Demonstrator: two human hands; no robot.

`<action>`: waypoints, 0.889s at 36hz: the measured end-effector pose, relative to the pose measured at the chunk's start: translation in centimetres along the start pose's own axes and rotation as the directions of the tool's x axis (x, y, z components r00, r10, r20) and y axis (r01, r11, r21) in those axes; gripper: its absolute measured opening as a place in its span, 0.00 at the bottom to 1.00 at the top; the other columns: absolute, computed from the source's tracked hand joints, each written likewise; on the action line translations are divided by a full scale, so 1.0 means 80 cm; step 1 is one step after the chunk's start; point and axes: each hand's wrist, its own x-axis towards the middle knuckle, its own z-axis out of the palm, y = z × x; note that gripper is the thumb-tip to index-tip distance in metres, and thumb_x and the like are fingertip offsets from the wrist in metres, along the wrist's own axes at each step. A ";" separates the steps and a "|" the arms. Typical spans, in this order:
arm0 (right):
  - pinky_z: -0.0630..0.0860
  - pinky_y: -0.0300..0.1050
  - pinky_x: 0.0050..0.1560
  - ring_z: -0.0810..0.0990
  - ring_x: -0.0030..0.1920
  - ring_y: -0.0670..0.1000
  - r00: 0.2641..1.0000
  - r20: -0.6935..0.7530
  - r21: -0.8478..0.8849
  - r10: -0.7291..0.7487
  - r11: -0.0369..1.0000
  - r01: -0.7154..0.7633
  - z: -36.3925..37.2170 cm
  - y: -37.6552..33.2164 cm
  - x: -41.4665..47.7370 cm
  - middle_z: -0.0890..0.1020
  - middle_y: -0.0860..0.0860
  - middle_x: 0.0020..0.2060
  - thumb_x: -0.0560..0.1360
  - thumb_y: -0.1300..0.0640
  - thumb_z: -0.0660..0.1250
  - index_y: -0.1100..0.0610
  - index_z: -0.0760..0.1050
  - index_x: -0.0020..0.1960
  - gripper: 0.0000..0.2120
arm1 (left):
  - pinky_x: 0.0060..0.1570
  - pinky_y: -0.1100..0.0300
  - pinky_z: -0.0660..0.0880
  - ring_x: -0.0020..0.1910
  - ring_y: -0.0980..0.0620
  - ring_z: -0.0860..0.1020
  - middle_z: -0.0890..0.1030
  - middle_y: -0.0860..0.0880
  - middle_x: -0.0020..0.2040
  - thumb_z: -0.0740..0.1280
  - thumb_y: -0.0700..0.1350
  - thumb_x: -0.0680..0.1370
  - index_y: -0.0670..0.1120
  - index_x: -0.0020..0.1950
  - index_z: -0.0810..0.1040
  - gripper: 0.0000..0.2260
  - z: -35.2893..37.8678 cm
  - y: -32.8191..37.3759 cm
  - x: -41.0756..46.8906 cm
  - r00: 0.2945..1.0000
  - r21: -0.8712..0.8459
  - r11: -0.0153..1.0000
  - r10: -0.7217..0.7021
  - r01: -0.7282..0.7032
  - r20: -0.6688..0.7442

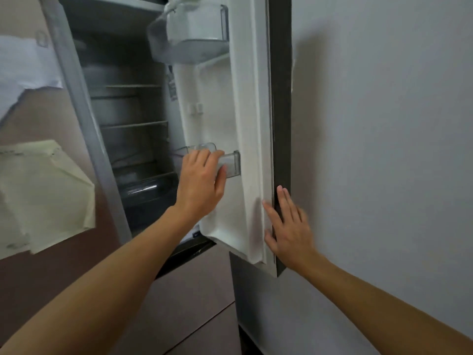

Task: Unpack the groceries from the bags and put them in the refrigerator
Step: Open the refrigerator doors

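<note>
The refrigerator [122,139] stands open, its dark inside showing wire shelves and a dark drawer at the bottom. Its door [245,129] swings out to the right, white on the inside. My left hand [202,183] reaches into the door and grips the clear lower door bin [231,163], fingers curled over its front. My right hand [289,226] lies flat with straight fingers against the door's dark outer edge [281,124]. No grocery item or bag is in view.
A clear upper door bin [197,29] hangs near the top of the door. A grey wall [384,149] runs close on the right. Papers [43,198] are stuck to the brown panel on the left. Brown drawer fronts [194,298] sit below the fridge compartment.
</note>
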 end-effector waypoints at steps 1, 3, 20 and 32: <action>0.70 0.59 0.63 0.56 0.77 0.61 1.000 0.015 -0.006 0.009 1.000 -0.009 0.004 0.015 0.002 0.55 0.63 0.77 0.73 0.52 0.66 0.55 0.61 0.76 0.33 | 0.54 0.50 0.68 0.51 0.43 0.73 0.78 0.43 0.50 0.62 0.45 0.79 0.40 0.60 0.76 0.12 0.009 0.011 0.006 1.000 0.002 1.000 0.013 -0.013 0.006; 0.71 0.60 0.61 0.59 0.76 0.62 0.999 0.045 -0.014 0.017 1.000 -0.016 0.012 0.044 0.008 0.56 0.64 0.77 0.73 0.53 0.65 0.56 0.63 0.76 0.32 | 0.55 0.49 0.68 0.51 0.43 0.74 0.78 0.43 0.50 0.61 0.43 0.79 0.39 0.60 0.76 0.13 0.026 0.032 0.019 0.999 0.009 1.000 0.020 -0.021 0.036; 0.71 0.62 0.64 0.54 0.77 0.63 0.954 0.295 0.030 -0.051 0.999 0.044 0.069 0.168 0.035 0.49 0.64 0.78 0.70 0.55 0.75 0.57 0.52 0.79 0.46 | 0.46 0.50 0.68 0.43 0.44 0.72 0.76 0.43 0.45 0.63 0.39 0.76 0.39 0.58 0.76 0.12 0.130 0.111 0.078 0.998 0.264 0.964 -0.005 -0.012 0.065; 0.72 0.60 0.63 0.61 0.75 0.63 0.975 0.213 0.064 0.064 0.995 -0.079 0.053 0.146 0.036 0.60 0.62 0.76 0.71 0.57 0.72 0.57 0.68 0.70 0.30 | 0.72 0.46 0.61 0.71 0.39 0.65 0.69 0.38 0.70 0.64 0.39 0.76 0.39 0.71 0.68 0.23 0.107 0.100 0.051 0.985 0.172 0.982 0.053 -0.081 0.165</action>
